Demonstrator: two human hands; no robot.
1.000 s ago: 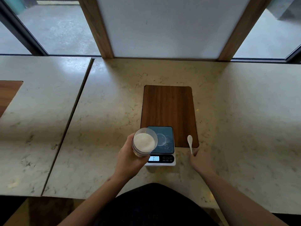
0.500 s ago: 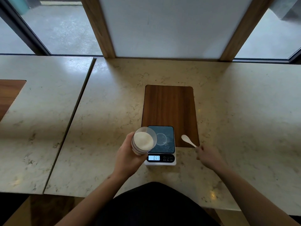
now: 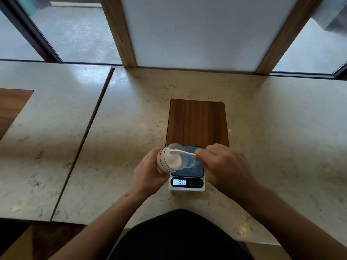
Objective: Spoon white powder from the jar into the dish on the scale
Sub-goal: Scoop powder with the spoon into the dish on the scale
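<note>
The left hand is wrapped around a clear jar, its fingers closed on the jar's lower body, holding it off the worktop and tipped toward the right so that its open mouth faces the other hand. White powder lies banked inside the jar, heaped toward the lower side of the tilt. The right hand pinches the handle of a small white spoon between its fingertips, fingers closed on it, and the spoon's bowl reaches in through the jar's mouth, sitting at or just over the top of the powder (whether it is loaded cannot be told from this view). The jar's mouth hangs over the left part of the scale, a small white unit with a dark weighing plate and a lit display on its near edge reading what looks like 033. On the plate sits a clear, shallow dish, partly covered by the tilted jar and hard to make out against the dark surface; any contents cannot be seen. The far edge of the scale overlaps the near end of a brown wooden panel set in the pale marbled worktop. A second worktop slab lies to the left across a narrow seam, and behind both runs a white panel framed in wood, with glazing on either side. The person's dark clothing fills the bottom of the view.
</note>
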